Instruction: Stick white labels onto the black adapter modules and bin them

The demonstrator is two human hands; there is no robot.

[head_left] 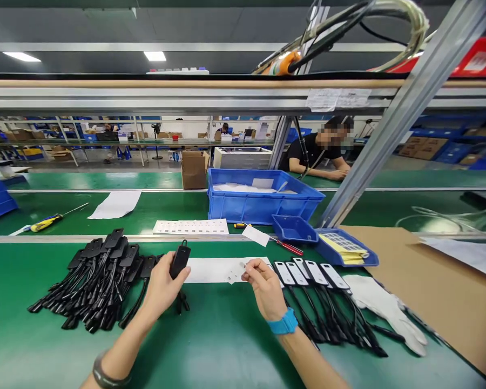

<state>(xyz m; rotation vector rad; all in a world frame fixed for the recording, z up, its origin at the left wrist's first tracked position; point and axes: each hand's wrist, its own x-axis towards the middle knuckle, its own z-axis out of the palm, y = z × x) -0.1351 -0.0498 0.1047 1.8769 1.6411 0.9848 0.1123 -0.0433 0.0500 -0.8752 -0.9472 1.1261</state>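
Note:
My left hand (162,286) is closed around a black cable adapter (180,260), a flat box with a small loop on top; its dark cable ends hang below the hand. My right hand (264,286) pinches a small whitish label (235,274) with tiny dark marks. Behind both hands lies a white label sheet (210,270) on the green bench. Many similar black adapters are heaped in a pile (101,281) to the left. On the right, several adapters with white faces (299,273) lie in a row, their black cables toward me.
A blue bin (263,208) with papers stands behind, near a small blue tray (295,229). Another tray (346,248) holds yellow sheets. A white glove (383,305) lies beside cardboard (433,292). Screwdrivers (46,222) and a metal post (389,129) are around. A person (318,148) sits opposite.

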